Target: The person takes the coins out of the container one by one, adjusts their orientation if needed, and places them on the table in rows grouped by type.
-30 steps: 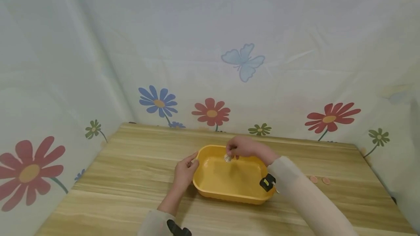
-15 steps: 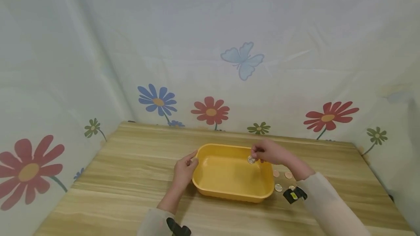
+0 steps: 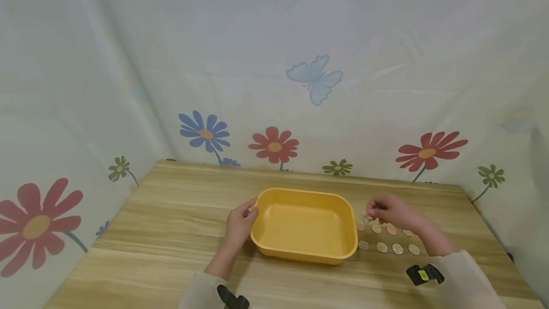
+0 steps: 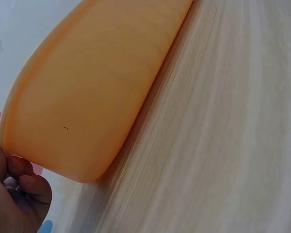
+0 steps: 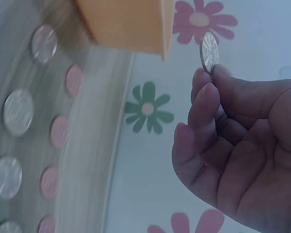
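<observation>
A yellow plastic basin (image 3: 304, 225) stands on the table, and nothing shows inside it. At its left end, my left hand (image 3: 239, 223) holds the rim between thumb and fingers; the left wrist view shows the curled fingers (image 4: 36, 187) against the basin's outer wall. Right of the basin, my right hand (image 3: 388, 209) is raised over the table and pinches a silver coin (image 5: 209, 52) by its edge between thumb and index finger. Below that hand lie two rows of coins: copper-coloured ones such as this coin (image 3: 391, 230) behind, silver ones such as this coin (image 3: 397, 249) in front.
The wood-grain table (image 3: 180, 213) reaches back to a pale cloth backdrop (image 3: 257, 61) printed with flowers and a butterfly. A black wrist camera (image 3: 424, 274) sits on the right sleeve, another black camera (image 3: 232, 297) on the left.
My right hand has carried the silver coin from above the basin rightward, past its rim, to over the coin rows, uncovering more coins. The left hand and the basin have stayed put.
</observation>
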